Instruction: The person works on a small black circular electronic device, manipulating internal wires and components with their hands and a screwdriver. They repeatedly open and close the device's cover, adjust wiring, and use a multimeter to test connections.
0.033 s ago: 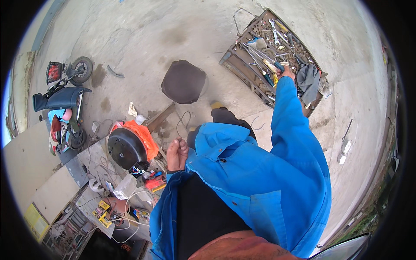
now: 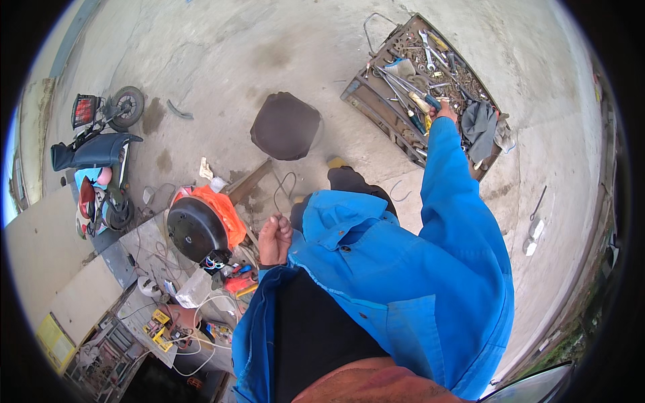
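Note:
My left hand (image 2: 274,240) is held in front of my jacket with its fingers curled closed. A thin dark cable (image 2: 285,183) loops close to its fingertips; whether the fingers hold it, I cannot make out. At the end of my outstretched right arm, my right hand (image 2: 445,114) reaches into a rusty metal tool tray (image 2: 376,102) on the ground. A screwdriver with a teal handle (image 2: 432,102) lies right beside its fingers, which are too small and partly hidden to read. Around it are a spanner (image 2: 428,52), several other tools, small metal parts and a grey cloth (image 2: 478,129).
A dark-topped stool (image 2: 286,126) stands ahead. To the left, a black wheel hub (image 2: 197,228) with an orange bag (image 2: 225,213) rests by a cluttered bench with a yellow tool (image 2: 160,329). Farther left is a parked scooter (image 2: 101,158). A thin rod (image 2: 538,201) lies at right.

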{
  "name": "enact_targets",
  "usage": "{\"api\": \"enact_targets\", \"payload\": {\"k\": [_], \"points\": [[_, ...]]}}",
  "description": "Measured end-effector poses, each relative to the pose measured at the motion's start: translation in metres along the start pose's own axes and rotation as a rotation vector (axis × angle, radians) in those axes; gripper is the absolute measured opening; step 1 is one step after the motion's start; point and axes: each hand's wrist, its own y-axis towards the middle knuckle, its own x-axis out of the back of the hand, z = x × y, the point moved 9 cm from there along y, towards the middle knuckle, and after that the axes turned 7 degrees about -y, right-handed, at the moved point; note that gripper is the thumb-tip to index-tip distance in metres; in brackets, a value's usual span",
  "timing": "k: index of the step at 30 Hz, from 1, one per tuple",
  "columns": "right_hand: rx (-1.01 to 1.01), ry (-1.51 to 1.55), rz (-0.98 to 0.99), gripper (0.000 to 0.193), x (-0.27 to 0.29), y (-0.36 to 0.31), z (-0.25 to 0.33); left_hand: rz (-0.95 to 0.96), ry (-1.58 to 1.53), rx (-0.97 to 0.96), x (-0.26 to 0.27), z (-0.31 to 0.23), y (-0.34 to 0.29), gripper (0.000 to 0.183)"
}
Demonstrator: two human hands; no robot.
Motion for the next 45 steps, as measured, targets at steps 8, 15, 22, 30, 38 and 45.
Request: {"api": "enact_targets", "payload": {"k": [8,15,22,30,38,45], "points": [[-0.113,-0.018,-0.038,0.036,-0.007,0.030,0.001,-0.065,-0.003,-0.057,0.014,-0.005,-0.011,0.030],[-0.144,-0.063,-0.006,0.032,-0.010,0.036,0.004,-0.070,0.003,-0.073,0.009,-0.004,-0.011,0.030],[-0.215,0.022,0.043,0.030,-0.029,0.037,-0.009,-0.043,0.025,-0.046,-0.004,0.000,-0.004,0.030],[-0.079,-0.053,0.042,0.033,-0.023,0.057,0.011,-0.095,0.062,-0.046,0.000,-0.002,-0.010,0.031],[0.432,-0.189,0.365,0.048,-0.049,-0.085,0.175,-0.096,-0.127,-0.126,0.004,-0.004,-0.021,0.026],[1.055,-0.294,1.095,0.045,-0.239,-0.457,0.212,-0.080,-0.212,-0.212,0.017,-0.005,-0.033,0.026]]}}
